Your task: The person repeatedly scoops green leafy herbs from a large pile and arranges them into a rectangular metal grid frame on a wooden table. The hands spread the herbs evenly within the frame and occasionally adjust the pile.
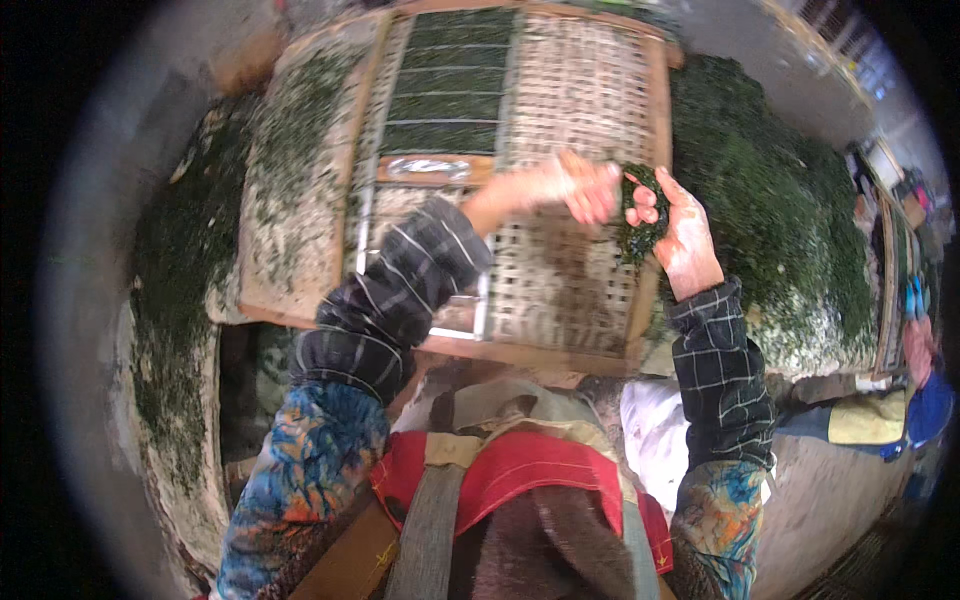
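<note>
My right hand (681, 217) curls around a clump of wet-looking, dark green shredded plant material (641, 232). Close on its left is my left hand (589, 191), blurred by motion, its fingertips at or near the clump's edge. The blur hides whether anything is between those fingers. Both hands are over the right part of a woven-strip panel (577, 90) set in a wooden frame (658, 97). On the panel's left half lies a long metal-sided mould (504, 90). Dark green material (450, 81) fills its far end, crossed by thin pale strips. A wooden block (480, 166) with a shiny top sits below it.
Large heaps of dark green material lie at the right (757, 187) and the left (180, 247). A board (277, 255) strewn with green bits adjoins the frame's left side. At the far right, another person's arm (919, 349) extends over a similar frame (891, 285).
</note>
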Demonstrator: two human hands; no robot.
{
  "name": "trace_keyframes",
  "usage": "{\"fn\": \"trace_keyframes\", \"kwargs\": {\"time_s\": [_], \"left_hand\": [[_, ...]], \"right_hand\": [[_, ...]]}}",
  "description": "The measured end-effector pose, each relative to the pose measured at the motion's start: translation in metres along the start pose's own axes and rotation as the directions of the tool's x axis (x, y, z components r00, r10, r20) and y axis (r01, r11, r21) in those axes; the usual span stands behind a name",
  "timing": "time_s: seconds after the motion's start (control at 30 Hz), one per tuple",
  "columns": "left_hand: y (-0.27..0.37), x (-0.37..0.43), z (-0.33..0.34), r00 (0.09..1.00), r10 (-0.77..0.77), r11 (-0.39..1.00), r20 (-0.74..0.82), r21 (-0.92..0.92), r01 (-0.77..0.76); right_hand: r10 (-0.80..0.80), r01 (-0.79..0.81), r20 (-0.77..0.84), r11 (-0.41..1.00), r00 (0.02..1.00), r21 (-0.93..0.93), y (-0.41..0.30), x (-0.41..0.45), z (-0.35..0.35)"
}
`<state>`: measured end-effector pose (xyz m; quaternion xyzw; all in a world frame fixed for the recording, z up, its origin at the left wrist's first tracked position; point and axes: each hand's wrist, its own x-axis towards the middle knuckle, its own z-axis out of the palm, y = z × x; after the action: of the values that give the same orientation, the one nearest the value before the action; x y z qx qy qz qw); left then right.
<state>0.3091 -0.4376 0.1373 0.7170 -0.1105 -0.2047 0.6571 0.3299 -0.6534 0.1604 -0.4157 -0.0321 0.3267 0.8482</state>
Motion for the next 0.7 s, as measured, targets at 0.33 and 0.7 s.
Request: {"fn": "trace_keyframes", "kwargs": {"time_s": [0.33,0.7], "left_hand": [[-0.036,-0.152,-0.068,0.925,0.127,0.571,-0.358,-0.737,-0.363],[-0.103,-0.268,-0.273,0.605,-0.006,0.289,-0.796,-0.581,-0.761]], "right_hand": [[-0.088,0.118,0.129,0.960,0.988,-0.252,0.137,0.032,0.198],[0.153,0.357,0.388,0.192,0.909,-0.914,0.180,0.125,0.179]]}}
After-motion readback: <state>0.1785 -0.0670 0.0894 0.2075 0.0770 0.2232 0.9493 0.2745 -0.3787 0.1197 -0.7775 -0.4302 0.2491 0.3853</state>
